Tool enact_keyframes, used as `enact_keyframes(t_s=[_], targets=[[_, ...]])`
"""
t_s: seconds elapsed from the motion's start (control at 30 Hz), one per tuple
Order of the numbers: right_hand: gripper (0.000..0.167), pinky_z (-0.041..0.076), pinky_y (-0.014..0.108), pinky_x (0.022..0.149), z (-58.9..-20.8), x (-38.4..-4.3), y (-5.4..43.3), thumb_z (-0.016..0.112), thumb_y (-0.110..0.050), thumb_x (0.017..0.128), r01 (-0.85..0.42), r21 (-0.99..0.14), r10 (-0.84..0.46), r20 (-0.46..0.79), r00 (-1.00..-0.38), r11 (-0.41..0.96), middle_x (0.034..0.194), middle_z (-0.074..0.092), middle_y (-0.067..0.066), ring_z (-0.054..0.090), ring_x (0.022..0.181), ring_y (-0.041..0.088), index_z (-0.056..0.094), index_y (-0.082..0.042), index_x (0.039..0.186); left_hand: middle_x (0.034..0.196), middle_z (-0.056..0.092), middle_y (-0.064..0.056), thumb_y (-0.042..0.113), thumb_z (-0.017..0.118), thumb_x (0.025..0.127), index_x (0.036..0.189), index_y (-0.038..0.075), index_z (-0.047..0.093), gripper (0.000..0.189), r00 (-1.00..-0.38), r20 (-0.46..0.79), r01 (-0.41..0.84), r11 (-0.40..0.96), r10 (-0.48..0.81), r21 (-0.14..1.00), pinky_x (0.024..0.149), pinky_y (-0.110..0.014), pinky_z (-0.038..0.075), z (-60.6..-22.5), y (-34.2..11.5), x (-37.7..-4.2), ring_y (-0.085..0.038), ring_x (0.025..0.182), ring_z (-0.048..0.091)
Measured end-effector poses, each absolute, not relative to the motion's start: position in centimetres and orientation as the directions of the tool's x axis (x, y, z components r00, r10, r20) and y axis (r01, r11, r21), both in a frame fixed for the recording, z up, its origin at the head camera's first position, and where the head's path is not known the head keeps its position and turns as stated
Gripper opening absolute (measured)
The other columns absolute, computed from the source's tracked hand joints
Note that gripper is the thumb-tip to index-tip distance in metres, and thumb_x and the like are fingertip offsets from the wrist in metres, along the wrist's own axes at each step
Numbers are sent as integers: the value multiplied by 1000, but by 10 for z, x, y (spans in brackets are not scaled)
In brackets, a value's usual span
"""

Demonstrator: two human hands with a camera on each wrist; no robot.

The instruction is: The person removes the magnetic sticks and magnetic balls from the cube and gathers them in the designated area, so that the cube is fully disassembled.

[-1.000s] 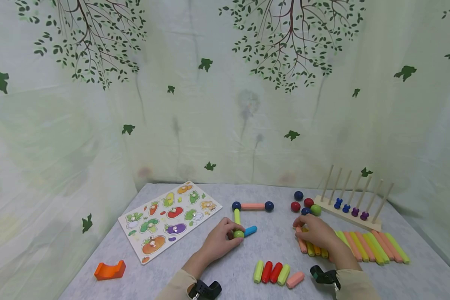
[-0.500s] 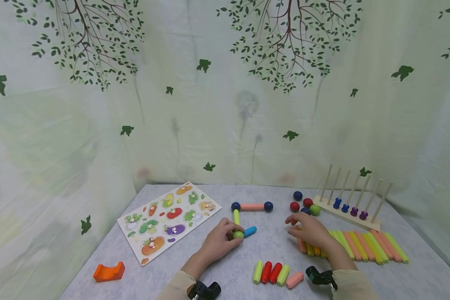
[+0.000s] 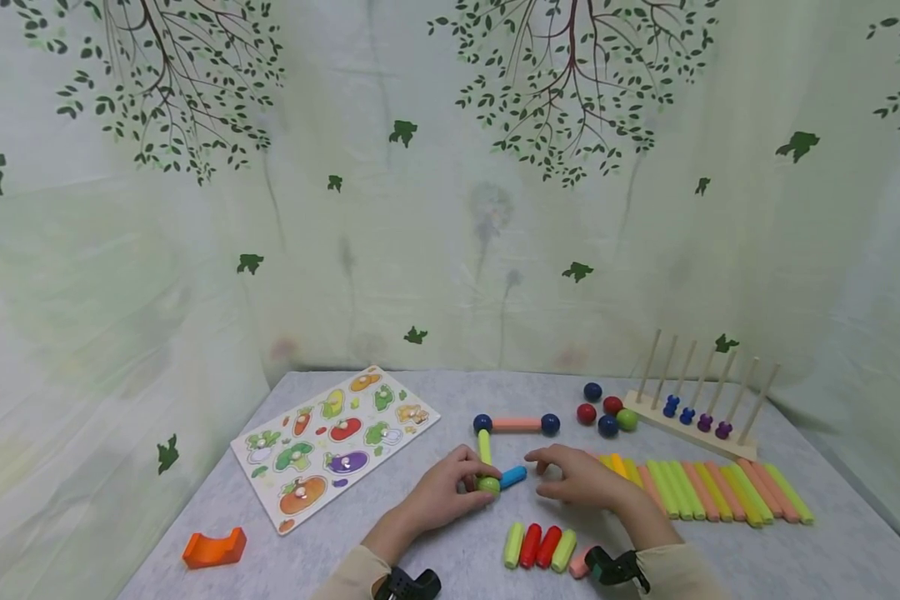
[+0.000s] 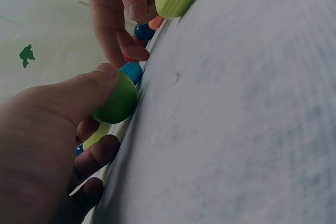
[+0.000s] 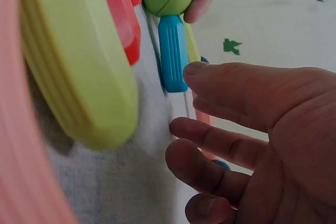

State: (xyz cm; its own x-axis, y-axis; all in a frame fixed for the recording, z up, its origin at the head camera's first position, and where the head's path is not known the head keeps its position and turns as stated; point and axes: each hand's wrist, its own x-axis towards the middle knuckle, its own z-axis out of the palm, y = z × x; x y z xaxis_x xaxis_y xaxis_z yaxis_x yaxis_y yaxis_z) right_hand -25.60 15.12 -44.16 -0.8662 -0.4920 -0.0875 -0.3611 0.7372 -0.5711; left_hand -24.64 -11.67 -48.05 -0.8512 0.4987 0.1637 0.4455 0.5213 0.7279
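My left hand (image 3: 450, 486) pinches a green ball (image 3: 488, 485) low on the table. From that ball a short blue stick (image 3: 513, 477) points right, and a yellow-green stick (image 3: 484, 447) runs back to a navy ball (image 3: 482, 424). A pink stick (image 3: 517, 425) links this ball to another navy ball (image 3: 551, 424). My right hand (image 3: 581, 479) hovers just right of the blue stick's free end, holding nothing. The right wrist view shows its thumb and fingers (image 5: 226, 140) spread beside the blue stick (image 5: 173, 56), seemingly apart from it.
Several short sticks (image 3: 529, 546) lie in front, one partly behind my right wrist. Long sticks (image 3: 708, 492) line up at right. Loose balls (image 3: 607, 426) and a pegged wooden rack (image 3: 690, 429) stand behind. A vegetable puzzle board (image 3: 335, 446) and an orange curved block (image 3: 214, 548) lie left.
My right hand has left the stick row at right and moved left to the blue stick. The joined balls and sticks have shifted slightly right and nearer, with my left hand still on the green ball.
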Motion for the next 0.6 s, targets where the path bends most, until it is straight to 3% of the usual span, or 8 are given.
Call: enact_keyframes(t_s=[0.23, 0.6], targets=[[40, 52, 29, 69, -443, -255, 144, 68, -16, 92, -332, -682, -555, -131, -822, 652, 109, 67, 4, 60, 72, 18, 61, -8, 131, 101, 51, 6, 33, 71, 92, 118, 31, 72, 26, -850, 159, 442, 515, 502, 735, 69, -19, 44, -480, -117, -245, -7, 82, 53], [42, 51, 29, 66, -445, -255, 142, 69, -22, 93, -224, -749, -500, -162, -851, 624, 106, 64, 5, 59, 67, 17, 61, -5, 131, 100, 52, 6, 32, 72, 92, 119, 30, 71, 27, -850, 166, 448, 521, 500, 726, 69, -19, 44, -481, -114, -245, -5, 82, 53]])
